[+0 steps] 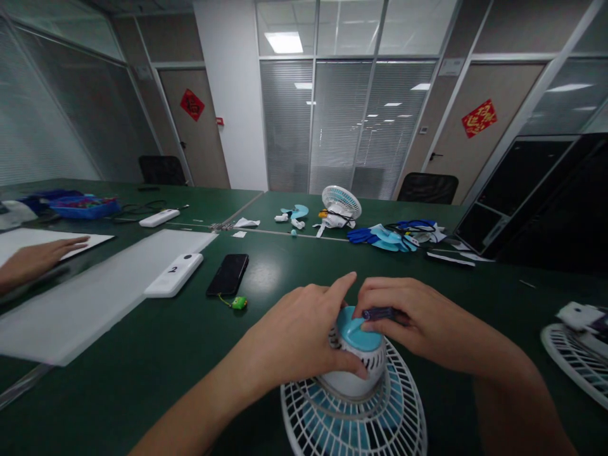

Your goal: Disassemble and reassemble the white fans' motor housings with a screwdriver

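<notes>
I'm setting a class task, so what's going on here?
A person's left hand holds the housing of a fan lying face down on a green table. The right hand holds a slim dark object at the blue cap. A phone lies to the left; further left is another person's hand.

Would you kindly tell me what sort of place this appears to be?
Probably an office meeting room: a long green table, black chairs behind it, and glass partitions with blinds suggest so.
</notes>
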The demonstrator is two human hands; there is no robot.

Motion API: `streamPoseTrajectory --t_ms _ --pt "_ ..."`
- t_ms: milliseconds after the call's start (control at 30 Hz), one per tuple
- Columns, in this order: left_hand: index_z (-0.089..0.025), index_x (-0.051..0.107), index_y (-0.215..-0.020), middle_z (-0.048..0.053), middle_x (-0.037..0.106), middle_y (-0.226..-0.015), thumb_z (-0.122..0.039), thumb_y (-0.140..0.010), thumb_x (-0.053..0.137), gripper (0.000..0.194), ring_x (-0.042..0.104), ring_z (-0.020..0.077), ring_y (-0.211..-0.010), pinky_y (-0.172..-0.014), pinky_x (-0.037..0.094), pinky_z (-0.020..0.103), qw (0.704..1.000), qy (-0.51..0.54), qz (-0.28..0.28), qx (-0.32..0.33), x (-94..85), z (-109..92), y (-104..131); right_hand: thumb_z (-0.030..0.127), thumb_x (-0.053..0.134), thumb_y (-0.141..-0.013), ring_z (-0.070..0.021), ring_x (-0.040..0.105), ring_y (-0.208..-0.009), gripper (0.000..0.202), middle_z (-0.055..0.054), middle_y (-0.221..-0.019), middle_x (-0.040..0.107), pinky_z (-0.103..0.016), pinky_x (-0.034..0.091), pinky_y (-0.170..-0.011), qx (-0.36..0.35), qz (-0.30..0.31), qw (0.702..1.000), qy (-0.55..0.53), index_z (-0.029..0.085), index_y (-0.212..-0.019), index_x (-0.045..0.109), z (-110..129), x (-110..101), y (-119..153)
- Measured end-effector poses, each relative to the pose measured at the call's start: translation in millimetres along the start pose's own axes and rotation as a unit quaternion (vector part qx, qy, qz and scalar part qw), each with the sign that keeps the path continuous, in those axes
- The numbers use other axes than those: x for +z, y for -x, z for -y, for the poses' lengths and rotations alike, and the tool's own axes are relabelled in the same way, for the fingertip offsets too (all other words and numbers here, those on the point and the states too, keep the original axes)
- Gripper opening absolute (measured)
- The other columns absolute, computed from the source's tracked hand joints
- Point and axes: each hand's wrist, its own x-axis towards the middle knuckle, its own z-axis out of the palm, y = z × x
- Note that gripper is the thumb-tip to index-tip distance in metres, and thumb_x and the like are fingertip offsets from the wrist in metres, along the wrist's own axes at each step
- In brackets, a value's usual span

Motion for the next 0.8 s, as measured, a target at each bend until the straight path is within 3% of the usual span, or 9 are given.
streamPoseTrajectory --t_ms 233,567,700,800 --pt "-0.015 0.030 -0.150 0.017 0.065 -0.125 -0.048 -0.065 0.086 0.107 0.061 0.0372 -0.114 -0.094 0.047 0.047 1.000 -0.002 -0.004 0.007 1.0 0 0 0.020 0.057 -0.093 -0.0148 0.059 -0.091 0.010 -0.001 -0.100 0.063 -0.027 0.044 -0.079 -0.042 0.022 0.997 -0.053 0.021 -0.090 0.067 -6 -4 -2" --pt "-0.013 0.029 -0.151 0.019 0.063 -0.128 -0.047 -0.061 0.088 0.113 0.061 0.0384 -0.115 -0.093 0.049 0.047 1.000 0.004 -0.007 0.012 -0.7 0 -1 0.016 0.055 -0.093 -0.0152 0.061 -0.091 0.015 -0.002 -0.104 0.065 -0.028 0.046 -0.078 -0.068 0.042 0.997 0.018 0.021 -0.094 0.069 -9 -10 -4" --pt "-0.011 0.028 -0.151 0.021 0.061 -0.131 -0.048 -0.062 0.088 0.113 0.060 0.0389 -0.117 -0.095 0.048 0.047 1.000 -0.004 -0.010 0.018 -0.9 0 -1 0.016 0.053 -0.094 -0.0139 0.061 -0.090 0.015 -0.003 -0.101 0.064 -0.025 0.047 -0.078 -0.102 0.005 0.994 -0.040 0.019 -0.095 0.068 -18 -10 -5" --pt "-0.011 0.029 -0.151 0.020 0.063 -0.128 -0.048 -0.063 0.087 0.112 0.060 0.0380 -0.116 -0.096 0.048 0.047 1.000 -0.001 -0.004 0.018 -2.1 0 -1 0.016 0.054 -0.093 -0.0133 0.062 -0.089 0.014 -0.004 -0.099 0.064 -0.024 0.048 -0.078 -0.129 0.011 0.988 -0.079 0.018 -0.094 0.068 -26 -8 -7"
